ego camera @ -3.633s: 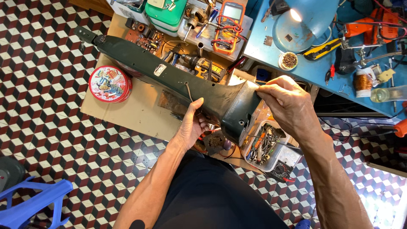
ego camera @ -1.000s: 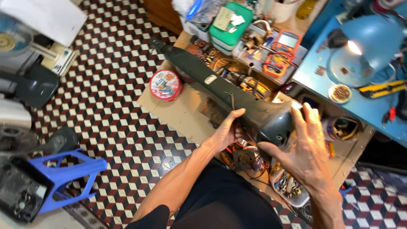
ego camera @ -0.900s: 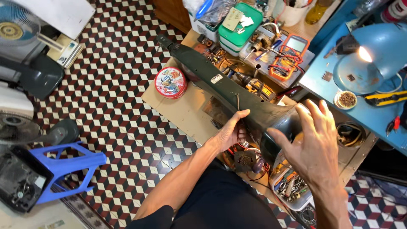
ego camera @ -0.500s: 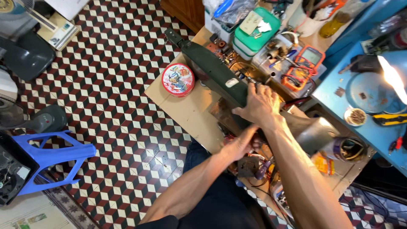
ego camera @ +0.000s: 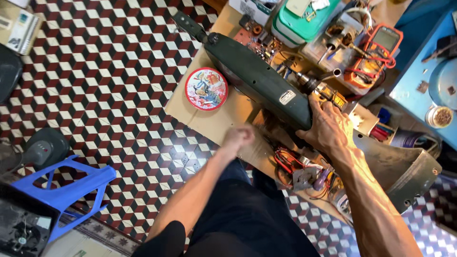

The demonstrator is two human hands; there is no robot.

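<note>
Right hand (ego camera: 328, 131) grips long dark-green housing (ego camera: 259, 81) lying across worktop (ego camera: 228, 114). Left hand (ego camera: 238, 138) blurred, clenched, empty, near housing. Best to steady housing flat before working on it.

Bright, even light from above; soft shadows under the blue stool (ego camera: 62, 190); faint sheen on the tiled floor (ego camera: 119, 85); the left hand (ego camera: 238, 138) smeared by motion blur; edges slightly bowed by the lens.
</note>
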